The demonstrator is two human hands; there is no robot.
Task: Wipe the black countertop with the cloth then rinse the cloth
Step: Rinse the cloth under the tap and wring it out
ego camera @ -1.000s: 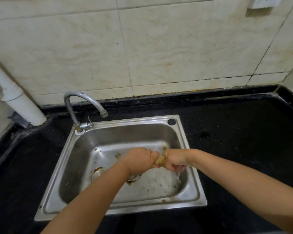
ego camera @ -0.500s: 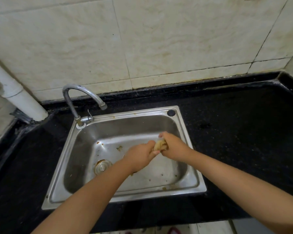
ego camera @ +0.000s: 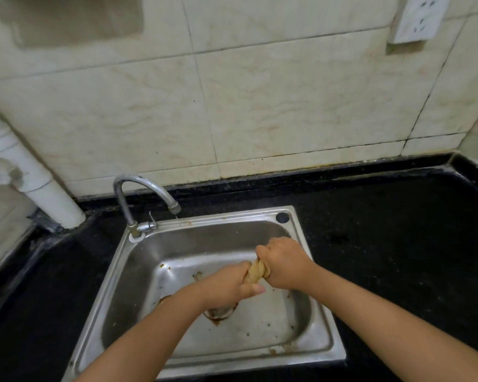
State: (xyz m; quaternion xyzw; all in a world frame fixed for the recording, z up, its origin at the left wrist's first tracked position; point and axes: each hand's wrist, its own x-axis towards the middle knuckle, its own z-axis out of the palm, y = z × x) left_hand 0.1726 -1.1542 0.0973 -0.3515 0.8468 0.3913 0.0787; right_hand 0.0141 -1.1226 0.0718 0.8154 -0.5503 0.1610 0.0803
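While both hands are over the sink (ego camera: 323, 323), the cloth (ego camera: 255, 272) sits bunched up right between them, twisted into a short rope. Its long axis runs from the left hand (ego camera: 226, 285), lower and nearer the front rim, up to the right hand (ego camera: 283, 264), which is closer to the sink's back right corner. Both hands are curled tight around an end each, knuckles up, and only a small tan bit of cloth shows in the gap. Looks to me like wringing, so the rinse step is pretty much wrapping up. The tap (ego camera: 146, 194) is at the sink's back left corner, and I can't see a stream coming out. The black desk (ego camera: 398, 244) wraps around the sink and looks mostly wiped, with one dull smudge to the right.
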